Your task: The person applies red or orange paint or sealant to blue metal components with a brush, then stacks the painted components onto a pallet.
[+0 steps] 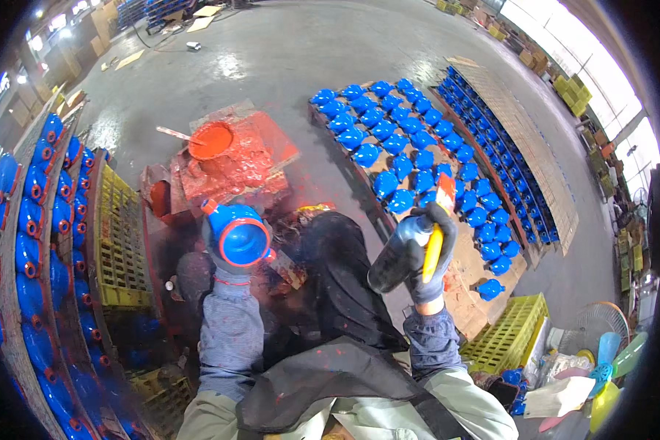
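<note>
My left hand (214,251), in a dark glove, grips a blue-painted metal casting (243,242) and holds it up with its round mouth facing me. Red paint rings that mouth and the small outlets at its sides. On the right, my gloved right hand (446,224) is closed round a paintbrush (433,253). The brush has a yellow handle, and its red-coated bristles (445,191) point up and away from me. A gap separates the brush from the casting. Ahead of my left hand, a paint-caked bucket (213,141) holds red paint, with a stick (174,135) leaning in it.
Many blue castings (386,183) stand on a low board at the right, beside a stacked rack (506,139). Layered shelves of red-rimmed castings (29,257) rise close on my left, by a yellow crate (121,235). At lower right are another crate (510,330) and a fan (601,374).
</note>
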A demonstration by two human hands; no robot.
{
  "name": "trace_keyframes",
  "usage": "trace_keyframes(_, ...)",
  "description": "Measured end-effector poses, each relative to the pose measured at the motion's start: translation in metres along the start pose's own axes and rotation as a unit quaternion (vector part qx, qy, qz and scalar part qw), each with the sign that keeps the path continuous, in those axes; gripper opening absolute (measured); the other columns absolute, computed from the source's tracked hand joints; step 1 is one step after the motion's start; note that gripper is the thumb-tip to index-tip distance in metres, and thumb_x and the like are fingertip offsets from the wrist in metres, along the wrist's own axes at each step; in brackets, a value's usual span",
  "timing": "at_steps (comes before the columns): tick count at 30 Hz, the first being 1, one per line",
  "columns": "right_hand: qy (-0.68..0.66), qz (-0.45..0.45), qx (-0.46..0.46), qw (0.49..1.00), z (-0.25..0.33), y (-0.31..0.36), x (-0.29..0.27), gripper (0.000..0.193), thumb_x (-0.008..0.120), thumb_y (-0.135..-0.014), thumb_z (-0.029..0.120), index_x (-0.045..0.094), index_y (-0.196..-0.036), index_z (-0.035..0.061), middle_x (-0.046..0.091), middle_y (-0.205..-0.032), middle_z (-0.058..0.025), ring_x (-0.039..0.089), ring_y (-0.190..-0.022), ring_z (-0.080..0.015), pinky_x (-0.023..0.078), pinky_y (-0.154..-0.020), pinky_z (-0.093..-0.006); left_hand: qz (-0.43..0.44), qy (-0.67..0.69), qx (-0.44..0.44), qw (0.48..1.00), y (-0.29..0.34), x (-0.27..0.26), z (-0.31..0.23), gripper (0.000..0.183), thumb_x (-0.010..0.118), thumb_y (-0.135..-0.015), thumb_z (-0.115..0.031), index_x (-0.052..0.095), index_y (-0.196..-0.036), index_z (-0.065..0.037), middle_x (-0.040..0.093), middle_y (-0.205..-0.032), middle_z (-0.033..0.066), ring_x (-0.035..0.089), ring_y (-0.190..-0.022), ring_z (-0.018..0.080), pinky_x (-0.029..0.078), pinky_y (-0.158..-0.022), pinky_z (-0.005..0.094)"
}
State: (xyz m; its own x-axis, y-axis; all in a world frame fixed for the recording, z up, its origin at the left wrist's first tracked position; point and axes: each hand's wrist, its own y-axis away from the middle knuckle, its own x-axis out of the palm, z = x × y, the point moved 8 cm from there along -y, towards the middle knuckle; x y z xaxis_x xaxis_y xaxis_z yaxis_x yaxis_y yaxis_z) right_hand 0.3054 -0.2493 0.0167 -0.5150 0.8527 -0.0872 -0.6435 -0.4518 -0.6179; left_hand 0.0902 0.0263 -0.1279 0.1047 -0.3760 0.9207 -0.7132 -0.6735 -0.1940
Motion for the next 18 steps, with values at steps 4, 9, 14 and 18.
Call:
trace_keyframes(4, -0.061, -0.184, 0.130, 0.972, -0.057, 0.011, -0.059, 0.052, 0.066, -0.088, 0.026, 0.047, -0.134, 0.0102, 0.050, -0.126, -0.0085, 0.051, -0.113, -0.0212, 0.044, -0.096, -0.0381, 0.079, 0.085, -0.045, 0.992, -0.011, 0.015, 0.016, 0.060, 0.044, -0.092, -0.066, 0.054, -0.116, -0.011, 0.061, -0.111, 0.0141, 0.063, -0.094, 0.0380, 0.053, -0.079, 0.0577)
trace_keyframes(9, -0.136, -0.285, 0.207, 0.926, -0.093, 0.023, -0.077, 0.053, 0.071, -0.084, 0.025, 0.045, -0.130, 0.0182, 0.048, -0.122, -0.0065, 0.054, -0.103, -0.0209, 0.051, -0.083, -0.0367, -0.026, -0.032, 0.016, 0.999, -0.007, 0.031, 0.017, 0.050, 0.042, -0.098, -0.054, 0.053, -0.113, -0.007, 0.059, -0.097, 0.0088, 0.062, -0.078, 0.0265, 0.053, -0.067, 0.0440)
trace_keyframes(14, -0.164, -0.292, 0.229, 0.914, -0.100, 0.025, -0.079, 0.052, 0.069, -0.086, 0.028, 0.045, -0.130, 0.0173, 0.052, -0.115, -0.0054, 0.055, -0.101, -0.0189, 0.052, -0.083, -0.0362, -0.107, -0.105, 0.031, 0.988, -0.003, 0.029, 0.016, 0.047, 0.046, -0.098, -0.047, 0.052, -0.120, -0.005, 0.061, -0.099, 0.0097, 0.063, -0.083, 0.0250, 0.057, -0.070, 0.0390)
trace_keyframes(18, -0.248, -0.222, 0.211, 0.919, -0.113, 0.031, -0.081, 0.053, 0.068, -0.087, 0.031, 0.046, -0.134, 0.0180, 0.053, -0.113, -0.0052, 0.056, -0.099, -0.0174, 0.052, -0.083, -0.0356, -0.101, -0.217, 0.071, 0.968, -0.012, 0.006, 0.010, 0.055, 0.049, -0.094, -0.054, 0.052, -0.122, -0.006, 0.063, -0.099, 0.0131, 0.064, -0.080, 0.0291, 0.057, -0.067, 0.0422)
